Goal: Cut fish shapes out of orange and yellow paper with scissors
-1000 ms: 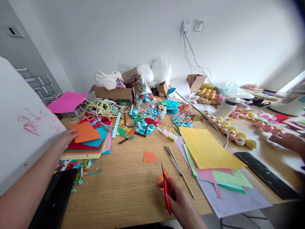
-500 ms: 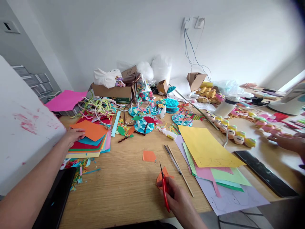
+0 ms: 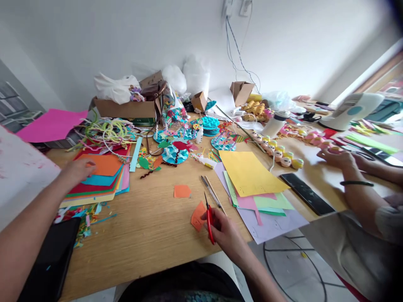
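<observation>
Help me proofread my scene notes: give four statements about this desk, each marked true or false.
1. The right hand holds red scissors. True.
2. The left hand holds a glue bottle. False: it is at the orange sheet on the stack at the left.
3. The pen lies beside a wooden stick. True.
4. Only yellow paper lies under the large yellow sheet. False: purple paper shows beneath it.

We get bright, soft light, strongest at the right, where the window [image 3: 382,70] glows pale. On that side the table [image 3: 141,235] takes a whitish sheen. We see the scissors [image 3: 210,228] fairly crisply, but wide-angle stretch distorts the edges (the window slants steeply), and the right-hand corners blur into black.
</observation>
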A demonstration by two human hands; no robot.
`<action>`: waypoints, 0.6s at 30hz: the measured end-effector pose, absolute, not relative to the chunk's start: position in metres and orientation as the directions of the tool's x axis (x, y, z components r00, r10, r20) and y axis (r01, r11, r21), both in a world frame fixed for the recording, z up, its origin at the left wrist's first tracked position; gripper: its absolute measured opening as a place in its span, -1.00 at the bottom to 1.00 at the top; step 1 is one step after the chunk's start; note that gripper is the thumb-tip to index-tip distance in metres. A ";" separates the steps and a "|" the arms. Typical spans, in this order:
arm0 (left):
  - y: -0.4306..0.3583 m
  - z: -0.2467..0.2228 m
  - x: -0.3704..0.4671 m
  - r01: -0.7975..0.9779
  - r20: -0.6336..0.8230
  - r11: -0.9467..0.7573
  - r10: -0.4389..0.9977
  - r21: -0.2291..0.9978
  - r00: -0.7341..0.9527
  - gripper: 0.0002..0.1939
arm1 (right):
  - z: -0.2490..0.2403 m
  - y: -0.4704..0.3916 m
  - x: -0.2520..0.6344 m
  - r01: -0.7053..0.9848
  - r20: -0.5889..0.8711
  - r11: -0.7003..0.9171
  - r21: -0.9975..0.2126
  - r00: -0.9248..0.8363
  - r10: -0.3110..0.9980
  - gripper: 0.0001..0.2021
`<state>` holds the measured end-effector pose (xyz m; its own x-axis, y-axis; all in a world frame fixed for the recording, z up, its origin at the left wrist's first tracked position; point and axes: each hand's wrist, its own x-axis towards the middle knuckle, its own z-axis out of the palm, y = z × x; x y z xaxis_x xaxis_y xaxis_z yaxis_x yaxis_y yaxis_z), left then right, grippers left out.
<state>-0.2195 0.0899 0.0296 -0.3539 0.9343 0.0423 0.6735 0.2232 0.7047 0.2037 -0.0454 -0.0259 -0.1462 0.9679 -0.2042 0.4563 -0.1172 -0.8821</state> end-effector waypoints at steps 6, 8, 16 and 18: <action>0.063 0.002 -0.076 0.696 0.063 -0.166 0.983 0.699 0.171 -0.85 | -0.022 -0.043 0.223 0.457 -0.140 -0.101 -0.884 -0.051 0.989 -0.97; 0.052 -0.018 -0.035 0.646 0.097 -0.284 0.946 0.709 0.309 -0.72 | -0.021 -0.046 0.227 0.479 -0.131 -0.104 -0.872 -0.024 0.991 -0.96; 0.069 -0.039 0.000 0.728 -0.003 -0.452 0.849 0.516 0.529 -0.63 | -0.026 -0.056 0.225 0.715 -0.133 -0.048 -0.698 -0.064 0.989 -0.89; 0.072 -0.037 0.003 0.762 -0.041 -0.485 0.833 0.429 0.552 -0.62 | -0.030 -0.056 0.216 0.801 -0.089 0.042 -0.597 -0.118 0.989 -0.85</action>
